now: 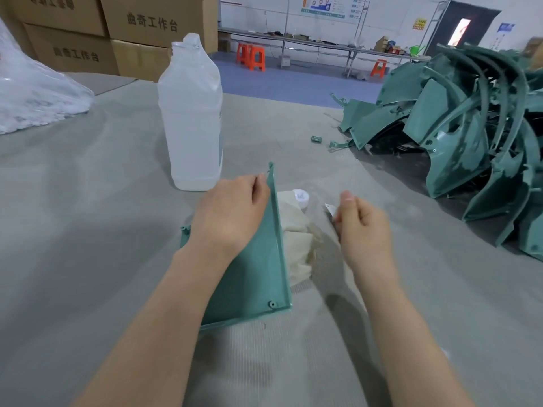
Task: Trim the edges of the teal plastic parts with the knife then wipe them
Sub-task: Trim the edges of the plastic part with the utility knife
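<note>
The teal panel (252, 277) sits in left fingers (260, 189), knife (330, 209) in right fingers (348, 198).

The upper cardboard box (158, 22) in the upper left of the frame bears the black characters 曲奇工作台, and the lower cardboard box (70, 54) to its left repeats them. The wall poster (329, 5) at top centre and the yellow sign (419, 24) at upper right carry print too small to read.

Left hand (232, 212) gripping teal panel (252, 277), right hand (364, 227) pinching knife (330, 209), cloth (296, 248) between
</note>
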{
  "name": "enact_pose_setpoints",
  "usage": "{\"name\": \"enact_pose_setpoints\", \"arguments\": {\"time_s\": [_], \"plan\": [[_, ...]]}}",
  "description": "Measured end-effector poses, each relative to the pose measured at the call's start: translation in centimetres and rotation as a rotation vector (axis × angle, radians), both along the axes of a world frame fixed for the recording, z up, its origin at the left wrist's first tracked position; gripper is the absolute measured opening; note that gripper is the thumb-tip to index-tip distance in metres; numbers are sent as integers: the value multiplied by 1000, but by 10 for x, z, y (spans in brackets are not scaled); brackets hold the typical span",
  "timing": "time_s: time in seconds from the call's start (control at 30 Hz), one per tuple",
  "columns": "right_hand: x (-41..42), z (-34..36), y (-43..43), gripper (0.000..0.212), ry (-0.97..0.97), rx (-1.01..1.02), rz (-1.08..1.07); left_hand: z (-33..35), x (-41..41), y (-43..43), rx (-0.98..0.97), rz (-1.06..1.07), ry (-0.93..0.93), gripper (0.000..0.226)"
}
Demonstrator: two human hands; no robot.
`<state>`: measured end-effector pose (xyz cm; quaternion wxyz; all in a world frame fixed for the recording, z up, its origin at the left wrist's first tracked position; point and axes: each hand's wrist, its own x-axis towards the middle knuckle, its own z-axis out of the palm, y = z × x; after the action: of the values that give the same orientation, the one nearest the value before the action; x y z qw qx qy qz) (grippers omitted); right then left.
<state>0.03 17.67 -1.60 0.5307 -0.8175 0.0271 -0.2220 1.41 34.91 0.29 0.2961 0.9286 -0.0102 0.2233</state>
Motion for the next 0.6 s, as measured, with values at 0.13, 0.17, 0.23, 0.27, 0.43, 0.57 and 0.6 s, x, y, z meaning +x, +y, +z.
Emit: {"name": "enact_pose_setpoints", "arguments": {"time_s": [0.13, 0.17, 0.23, 0.27, 0.43, 0.57, 0.6], "plan": [[6, -1, -23, 25, 20, 108, -157, 0, 0, -1, 9, 0, 13, 50], [5, -1, -23, 26, 35, 112, -150, 0, 0, -1, 7, -2, 14, 50], [3, 0, -21, 41, 61, 65, -141, 0, 0, -1, 1, -8, 12, 50], [2, 0, -19, 47, 62, 15, -145, 1, -1, -1, -2, -9, 12, 51], [-2, 0, -11, 36, 24, -99, -84, 1, -1, -1, -11, -15, 16, 51], [-1, -3, -11, 38, 59, -350, -37, 1, -1, 0, -11, -12, 11, 51], [0, -4, -12, 43, 129, -447, -54, 1, -1, 0, -8, -13, 11, 51]]}}
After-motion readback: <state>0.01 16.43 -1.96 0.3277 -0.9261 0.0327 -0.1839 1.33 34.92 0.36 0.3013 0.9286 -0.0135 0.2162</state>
